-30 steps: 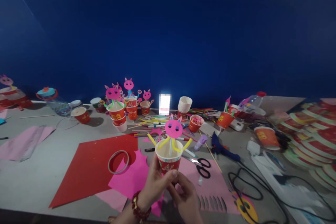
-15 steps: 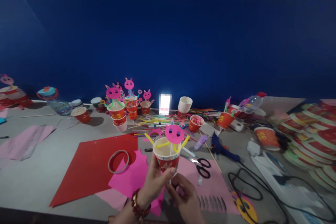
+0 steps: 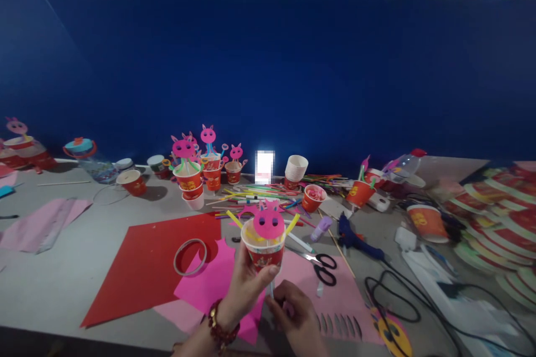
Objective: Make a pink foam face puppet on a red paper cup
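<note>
My left hand [image 3: 245, 284] grips a red paper cup [image 3: 263, 250] from below and to the left, holding it above the table. A pink paper cat face [image 3: 268, 223] on a white stick [image 3: 272, 290] sits low at the cup's rim, with yellow straw arms [image 3: 292, 224] sticking out on both sides. Under the cup, my right hand [image 3: 295, 317] pinches the lower end of the stick. A beaded bracelet [image 3: 218, 328] is on my left wrist.
Red paper [image 3: 146, 262] and pink paper [image 3: 209, 281] lie under the hands, with a tape ring [image 3: 190, 256]. Scissors [image 3: 322, 268], a blue glue gun [image 3: 354, 234] and black cables [image 3: 389, 301] lie to the right. Finished cat cups [image 3: 188, 170], loose straws [image 3: 251, 192] and stacked cups [image 3: 295, 167] stand behind.
The pink cat face has sunk from well above the cup to its rim as my right hand drew the stick down. The cup shifted slightly left.
</note>
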